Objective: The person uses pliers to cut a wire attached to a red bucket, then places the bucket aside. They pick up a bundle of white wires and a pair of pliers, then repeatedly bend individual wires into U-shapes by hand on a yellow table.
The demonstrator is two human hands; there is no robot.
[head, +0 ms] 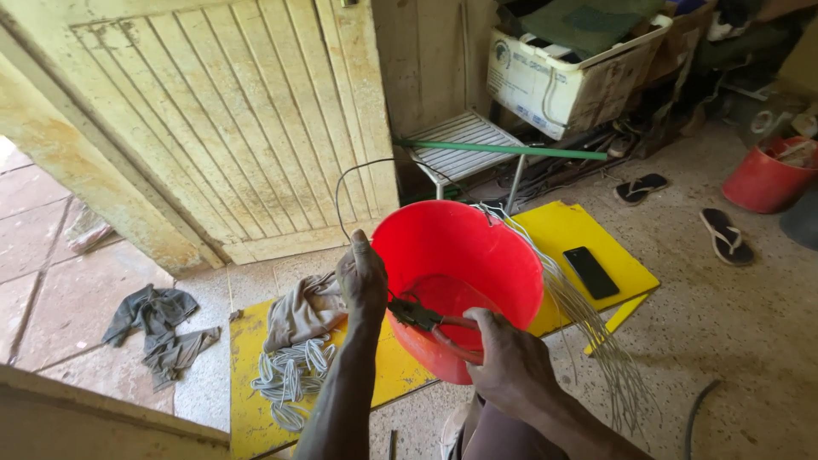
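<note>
Fingers (pixel 498 328) of my right hand (pixel 511 366) are wrapped tight around the red handles of the pliers (pixel 423 317), whose dark jaws sit over the near rim of the red bucket (pixel 464 255). My left hand (pixel 362 281), just left of that rim, pinches a thin dark wire (pixel 341 192) that arcs up over the bucket's far-left side. I judge I am mid-cut or mid-grip on the wire; next I need the jaws squarely on it. Left of the bucket, coiled white wire (pixel 290 379) and a grey cloth (pixel 302 311) lie on the yellow board (pixel 247 400). Right of the bucket lies a black phone (pixel 590 273); beyond it, a green rod (pixel 503 150).
</note>
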